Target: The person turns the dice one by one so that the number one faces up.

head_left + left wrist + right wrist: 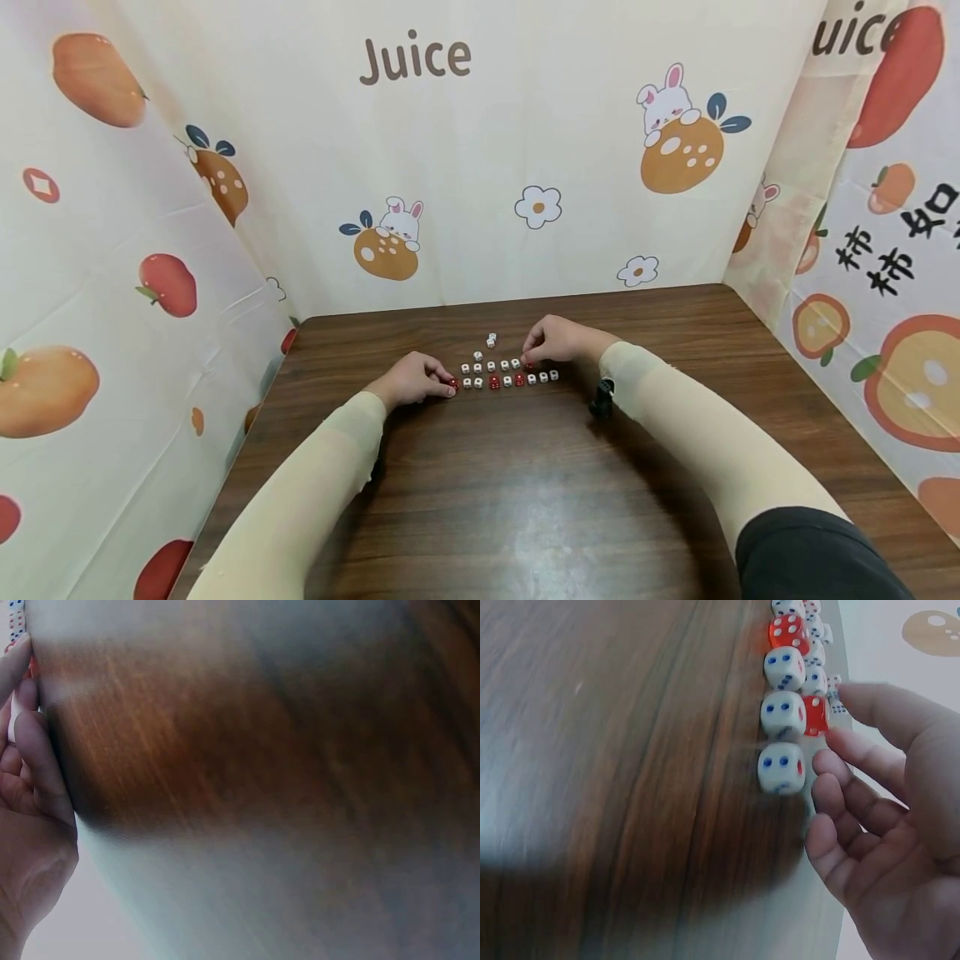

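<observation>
Two rows of small dice lie on the brown table, mostly white with a few red ones. At the left end of the front row my left hand (417, 379) pinches a red die (453, 384) between thumb and fingers. In the left wrist view that hand (34, 780) sits at the edge, its die mostly hidden. My right hand (561, 338) reaches over the back row's right end, thumb and forefinger at a red die (815, 715). A white die (781, 769) ends the front row beside its curled fingers. Two more red dice, including one red die (494, 382), stand in the front row.
Behind the rows are a few loose white dice, among them a white die (477, 356) and two close together farther back. A printed curtain (465, 150) hangs behind the wooden table (480, 500) and along both sides. A small black device (602, 400) hangs at the right wrist.
</observation>
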`<state>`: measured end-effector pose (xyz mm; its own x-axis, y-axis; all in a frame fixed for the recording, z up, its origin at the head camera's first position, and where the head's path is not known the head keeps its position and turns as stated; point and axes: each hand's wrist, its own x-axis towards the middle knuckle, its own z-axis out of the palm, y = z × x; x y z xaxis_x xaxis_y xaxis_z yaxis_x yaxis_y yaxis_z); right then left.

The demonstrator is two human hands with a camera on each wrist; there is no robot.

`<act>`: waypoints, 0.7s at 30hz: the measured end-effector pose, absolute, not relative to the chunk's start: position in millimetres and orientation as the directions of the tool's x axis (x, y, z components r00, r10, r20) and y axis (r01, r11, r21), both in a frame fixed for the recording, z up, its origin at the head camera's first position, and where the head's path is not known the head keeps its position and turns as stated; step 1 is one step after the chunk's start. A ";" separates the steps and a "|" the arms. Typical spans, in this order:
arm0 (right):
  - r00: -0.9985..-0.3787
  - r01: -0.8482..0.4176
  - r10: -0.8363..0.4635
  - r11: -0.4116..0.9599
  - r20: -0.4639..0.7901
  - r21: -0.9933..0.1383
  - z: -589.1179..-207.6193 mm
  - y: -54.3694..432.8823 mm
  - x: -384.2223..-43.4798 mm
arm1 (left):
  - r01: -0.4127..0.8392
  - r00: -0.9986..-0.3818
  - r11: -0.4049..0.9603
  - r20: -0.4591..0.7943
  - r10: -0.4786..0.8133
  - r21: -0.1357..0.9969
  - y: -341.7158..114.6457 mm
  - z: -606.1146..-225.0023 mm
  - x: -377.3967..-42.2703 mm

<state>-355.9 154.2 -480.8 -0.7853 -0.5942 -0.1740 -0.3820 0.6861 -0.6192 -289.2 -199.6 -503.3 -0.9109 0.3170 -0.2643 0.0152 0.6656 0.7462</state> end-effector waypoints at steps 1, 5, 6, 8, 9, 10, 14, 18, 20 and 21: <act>-0.793 -0.382 -0.587 0.685 -0.161 -0.620 -479.9 151.6 -355.4 | 0.015 -0.911 0.667 -0.265 0.316 0.745 -199.7 -502.7 -289.0; -0.832 -0.361 -0.544 0.682 -0.111 -0.636 -481.7 135.7 -357.3 | 0.015 -0.911 0.665 -0.263 0.317 0.747 -199.5 -502.4 -288.8; -0.843 -0.349 -0.528 0.682 -0.104 -0.643 -481.9 130.5 -357.2 | 0.015 -0.911 0.663 -0.263 0.317 0.748 -199.2 -502.6 -288.8; -0.856 -0.333 -0.509 0.681 -0.094 -0.652 -484.9 119.1 -359.1 | 0.018 -0.911 0.662 -0.260 0.319 0.749 -199.5 -502.8 -288.7; -0.859 -0.327 -0.502 0.682 -0.095 -0.654 -485.9 113.3 -359.2 | 0.019 -0.911 0.661 -0.259 0.320 0.750 -199.5 -503.0 -288.7; -0.860 -0.328 -0.501 0.685 -0.094 -0.650 -487.0 107.7 -359.4 | 0.022 -0.912 0.660 -0.256 0.321 0.751 -199.5 -503.5 -288.8; -0.856 -0.328 -0.504 0.705 -0.118 -0.628 -491.0 88.9 -360.3 | 0.023 -0.912 0.659 -0.254 0.321 0.752 -199.7 -504.2 -289.1; -0.865 -0.325 -0.486 0.734 -0.127 -0.596 -493.1 74.6 -360.4 | 0.022 -0.910 0.656 -0.256 0.326 0.755 -200.1 -503.9 -289.3; -0.873 -0.318 -0.470 0.750 -0.128 -0.580 -494.2 68.9 -360.1 | 0.022 -0.910 0.654 -0.256 0.327 0.756 -200.7 -503.7 -289.4; -0.876 -0.314 -0.464 0.757 -0.133 -0.573 -494.7 66.5 -359.8 | 0.022 -0.910 0.654 -0.256 0.327 0.756 -201.1 -503.7 -289.4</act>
<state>-359.8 66.5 -494.7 -0.8758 -0.4640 -0.1327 -0.3141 0.7568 -0.5732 -289.4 -201.1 -503.7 -0.9099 0.3267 -0.2558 0.0224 0.6543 0.7559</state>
